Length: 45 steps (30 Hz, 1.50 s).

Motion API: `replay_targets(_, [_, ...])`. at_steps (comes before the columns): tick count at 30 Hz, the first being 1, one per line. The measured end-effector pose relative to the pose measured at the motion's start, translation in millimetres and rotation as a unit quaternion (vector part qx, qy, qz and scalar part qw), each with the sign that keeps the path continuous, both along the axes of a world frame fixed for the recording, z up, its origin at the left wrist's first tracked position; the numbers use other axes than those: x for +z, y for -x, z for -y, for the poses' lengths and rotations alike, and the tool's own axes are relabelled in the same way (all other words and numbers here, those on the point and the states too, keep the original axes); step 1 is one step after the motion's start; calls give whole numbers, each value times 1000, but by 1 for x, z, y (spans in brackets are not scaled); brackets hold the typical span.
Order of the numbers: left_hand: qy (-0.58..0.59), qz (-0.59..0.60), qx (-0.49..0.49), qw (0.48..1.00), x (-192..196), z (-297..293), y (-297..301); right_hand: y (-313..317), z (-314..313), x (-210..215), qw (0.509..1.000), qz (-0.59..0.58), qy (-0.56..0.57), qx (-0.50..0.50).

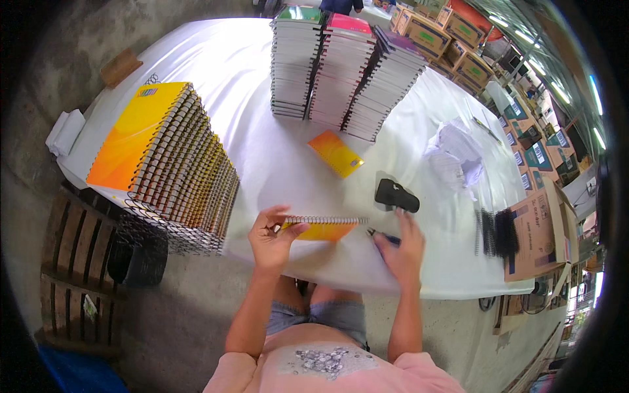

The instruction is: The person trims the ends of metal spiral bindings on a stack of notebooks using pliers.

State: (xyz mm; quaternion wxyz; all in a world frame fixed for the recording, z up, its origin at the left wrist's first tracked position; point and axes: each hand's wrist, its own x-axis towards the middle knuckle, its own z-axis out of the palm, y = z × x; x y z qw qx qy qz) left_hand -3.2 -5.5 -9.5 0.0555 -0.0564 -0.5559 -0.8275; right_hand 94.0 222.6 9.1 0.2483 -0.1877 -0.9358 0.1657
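Observation:
My left hand is closed on the left end of a yellow-orange spiral notebook, its wire coil turned up along the top edge. Close to the coil's right end, my right hand grips dark-handled pliers, with the jaws pointing at the coil and a small gap between. Just beyond that hand lies a black, rounded flat object whose kind I cannot make out. Farther off, a loose yellow-orange cover rests on the white-draped table.
A tall stack of yellow spiral notebooks stands at left. Three stacks of notebooks with green, red and purple covers rise at the back. Crumpled white material, black coils and a cardboard box are at right.

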Motion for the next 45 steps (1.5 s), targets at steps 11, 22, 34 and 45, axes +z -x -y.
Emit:
replay_targets(11, [265,-288,185,901,26,2,-17,-17,83,52,953,-111,107,262])
replay_targets(22, [216,-300,194,909,28,0,-22,-6,106,58,923,-71,205,318])
replay_targets(34, [102,-245,209,941,44,-1,-23,-8,63,17,965,-33,203,164])
replay_targets(45, [-11,-287,197,937,132,31,-69,34,89,106,670,-225,576,410])
